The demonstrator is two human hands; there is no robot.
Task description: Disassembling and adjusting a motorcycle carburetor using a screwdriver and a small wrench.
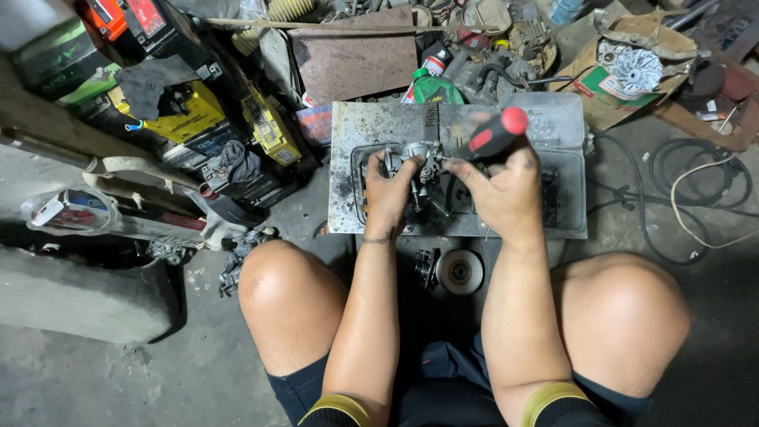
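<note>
A concrete floor strewn with workshop clutter fills the view, and the person sits on it with bare knees spread to either side; along the left lies a long pale motorcycle body panel beside a grey slab, with yellow and black batteries stacked behind them; a rusty brown plate leans at the top, and to the right an open cardboard box holds a finned metal part, with loops of black cable lying just below it; directly ahead of the knees sits a stained grey metal tray, its surface blackened with grime; between the thighs, on the floor, rests a round metal disc part; over the tray the left hand is wrapped around a small metal carburetor, fingers curled about its body and holding it just above the tray's middle; the right hand is closed on the red-and-black handle of a screwdriver, whose shaft angles down and left so that the tip meets the carburetor; a green bottle stands just behind the tray.
</note>
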